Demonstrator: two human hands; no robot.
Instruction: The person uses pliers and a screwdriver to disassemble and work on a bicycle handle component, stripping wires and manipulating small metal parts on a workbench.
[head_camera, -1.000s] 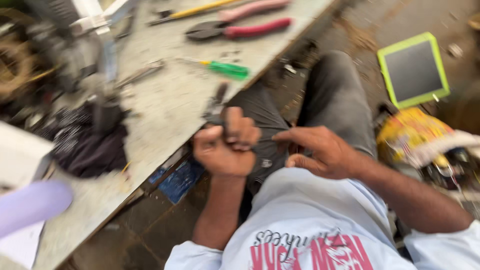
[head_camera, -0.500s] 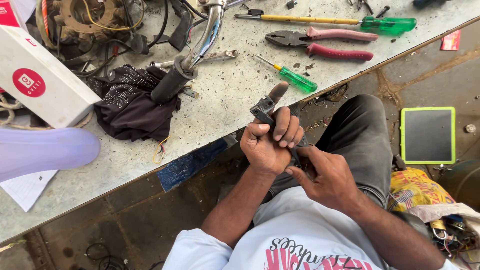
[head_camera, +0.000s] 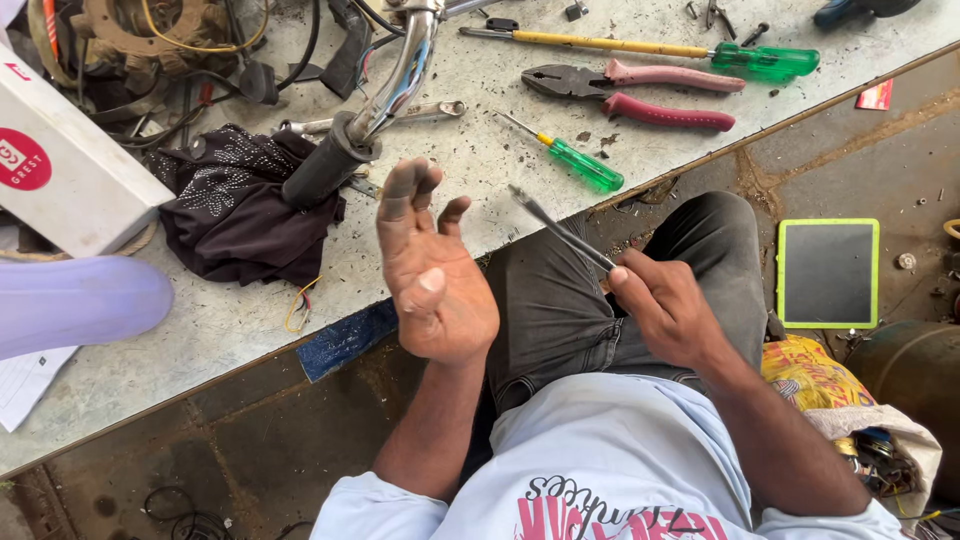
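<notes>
Seated at a grey worktop (head_camera: 470, 170), legs under its edge.

Right hand (head_camera: 670, 310): grip clamped on a slim metal tool (head_camera: 560, 230), two thin dark arms that run up and left from the fist toward the worktop edge, their tips close together. Looks like narrow pliers or tweezers; cannot tell which. The tool hangs in the air above the lap, clear of the worktop.

Left hand (head_camera: 435, 275): raised, palm facing in, fingers apart and loosely curled, grimy. Holds nothing, touches nothing. It sits just beside the tool tips, with a gap between.

On the worktop: small green-handled screwdriver (head_camera: 570, 158) near the tool tips; red-handled pliers (head_camera: 640, 95) and a long yellow-shafted screwdriver (head_camera: 640, 47) further back; chrome handlebar (head_camera: 360, 130) with a black rubber end resting on a dark cloth (head_camera: 240, 210); white box (head_camera: 60, 160) at left.

Judgement: a pause between handling steps, tool in hand, no workpiece engaged. The next move calls for something brought to the tips, with the free left hand to steady it.
</notes>
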